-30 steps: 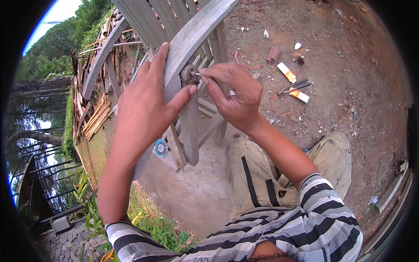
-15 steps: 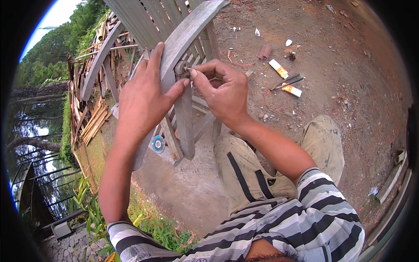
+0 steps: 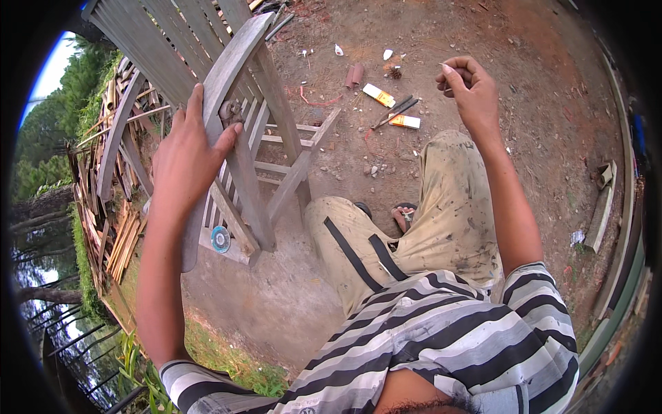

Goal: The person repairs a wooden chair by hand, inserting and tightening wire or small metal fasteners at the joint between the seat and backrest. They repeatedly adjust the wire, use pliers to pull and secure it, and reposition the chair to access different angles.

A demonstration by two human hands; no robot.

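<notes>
My left hand grips the curved arm of a weathered grey wooden chair, thumb beside a dark, rough knob or fitting under that arm. My right hand is raised to the right, away from the chair, its fingers pinched together; I cannot make out what, if anything, is between them. A round blue-rimmed disc rests on a low rail of the chair.
On the dirt lie orange-and-white boxes, dark-handled tools and reddish cylinders. A pile of scrap wood stands at the left. My bent legs are below me. Long boards line the right edge.
My right hand has left the fitting on the chair and moved right, over the ground. My left hand stays on the chair arm. The view has shifted, showing my sandalled foot.
</notes>
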